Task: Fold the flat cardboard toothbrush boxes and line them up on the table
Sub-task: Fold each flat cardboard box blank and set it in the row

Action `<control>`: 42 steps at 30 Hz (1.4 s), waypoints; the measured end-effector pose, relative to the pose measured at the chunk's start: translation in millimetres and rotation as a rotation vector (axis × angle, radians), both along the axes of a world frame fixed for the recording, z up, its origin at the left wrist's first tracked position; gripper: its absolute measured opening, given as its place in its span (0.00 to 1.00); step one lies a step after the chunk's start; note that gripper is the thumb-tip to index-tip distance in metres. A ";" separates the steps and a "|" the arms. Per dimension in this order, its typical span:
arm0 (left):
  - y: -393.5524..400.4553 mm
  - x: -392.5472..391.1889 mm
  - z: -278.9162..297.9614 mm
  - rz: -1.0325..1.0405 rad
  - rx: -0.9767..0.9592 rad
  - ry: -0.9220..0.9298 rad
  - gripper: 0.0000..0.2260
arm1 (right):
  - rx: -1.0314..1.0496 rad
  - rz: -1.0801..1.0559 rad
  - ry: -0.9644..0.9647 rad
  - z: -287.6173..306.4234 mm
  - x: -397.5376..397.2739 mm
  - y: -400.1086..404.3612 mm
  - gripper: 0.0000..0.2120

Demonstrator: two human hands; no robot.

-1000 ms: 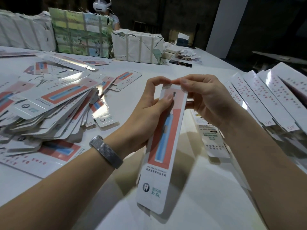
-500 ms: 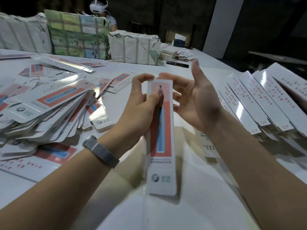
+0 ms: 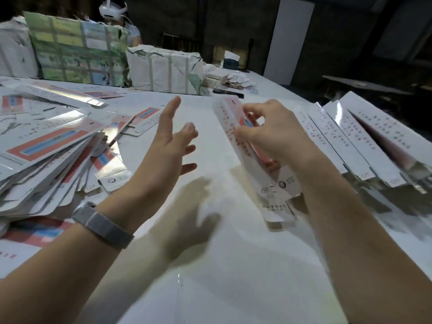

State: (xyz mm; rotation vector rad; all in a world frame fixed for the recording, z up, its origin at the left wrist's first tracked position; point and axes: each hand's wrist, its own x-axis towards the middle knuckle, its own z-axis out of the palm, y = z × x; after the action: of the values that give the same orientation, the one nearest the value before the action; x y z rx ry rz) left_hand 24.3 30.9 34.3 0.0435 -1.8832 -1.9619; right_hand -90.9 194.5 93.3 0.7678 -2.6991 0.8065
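My right hand [image 3: 273,134] grips a folded toothbrush box [image 3: 230,123], white with red print and a red-and-blue front, tilted above the table with its far end raised. My left hand [image 3: 170,148] hovers to the left of it with fingers spread and holds nothing. A heap of flat box blanks [image 3: 46,146] covers the left side of the white table [image 3: 210,265]. A row of folded boxes [image 3: 360,139] lies side by side at the right. One more blank [image 3: 278,209] lies under my right forearm.
Wrapped bundles of stock stand at the back, a green one [image 3: 77,50] and a white one [image 3: 163,69]. A person in a headset [image 3: 114,10] sits behind them. A dark phone [image 3: 228,92] and paper scraps [image 3: 236,79] lie beyond.
The box passed from my left hand to my right hand and moved right toward the row. My left hand let go and opened.
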 end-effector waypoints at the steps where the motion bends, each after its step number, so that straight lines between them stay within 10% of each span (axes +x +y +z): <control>1: -1.8 -0.3 -1.0 0.033 -0.064 0.005 0.13 | 0.072 -0.104 0.007 2.4 -7.6 9.1 0.24; 14: -55.0 1.2 0.5 0.611 -0.945 -0.134 0.13 | 0.150 -0.229 0.019 -19.5 -22.1 16.4 0.18; 22: -120.0 26.2 6.4 0.764 -1.164 -0.897 0.26 | -0.270 0.296 -0.129 -34.7 36.7 -36.1 0.03; 29: -101.1 20.9 9.4 0.795 -1.363 -0.580 0.16 | -0.555 0.410 -0.364 -39.1 48.3 -47.9 0.05; 32: -79.8 15.9 14.9 0.773 -1.260 -0.331 0.21 | -0.693 0.425 -0.481 -37.1 49.1 -48.4 0.05; 35: -50.4 15.6 28.6 0.548 -0.735 -0.027 0.17 | -0.786 0.406 -0.494 -33.7 44.7 -46.5 0.07; 38: -20.9 19.7 32.3 0.074 -0.131 -0.044 0.21 | -0.705 0.387 -0.289 -33.7 39.0 -43.2 0.16; 42: -7.1 13.8 19.9 -0.173 0.074 -0.060 0.28 | -0.485 0.326 -0.001 -35.5 31.9 -36.5 0.25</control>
State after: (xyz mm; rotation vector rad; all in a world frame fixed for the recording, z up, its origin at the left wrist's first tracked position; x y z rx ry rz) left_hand 38.1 23.7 54.2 -0.0411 -1.9079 -2.1669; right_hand -59.0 158.0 57.8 1.0831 -2.2520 1.4589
